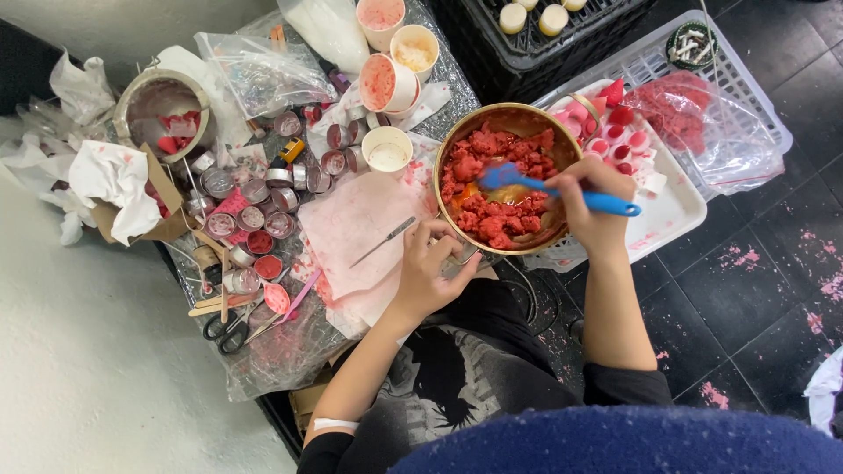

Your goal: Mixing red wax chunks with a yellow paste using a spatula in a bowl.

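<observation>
A metal pot (450, 149) full of crumbly red chunks (496, 189) sits in front of me. My right hand (590, 204) grips the blue handle of a spatula (562, 191), whose head is buried in the red chunks. My left hand (434, 263) rests against the pot's near rim, holding its short handle. Beside the left hand, a thin metal blade (385, 240) lies on pink-stained paper (351, 233).
Several small round tins (255, 215), some filled with red, crowd the left of the work surface, with paper cups (387, 147), scissors (230, 330), wooden sticks and plastic bags. A white tray (676, 206) with pink and red pieces sits right of the pot, on a white basket (755, 114). Black crate behind.
</observation>
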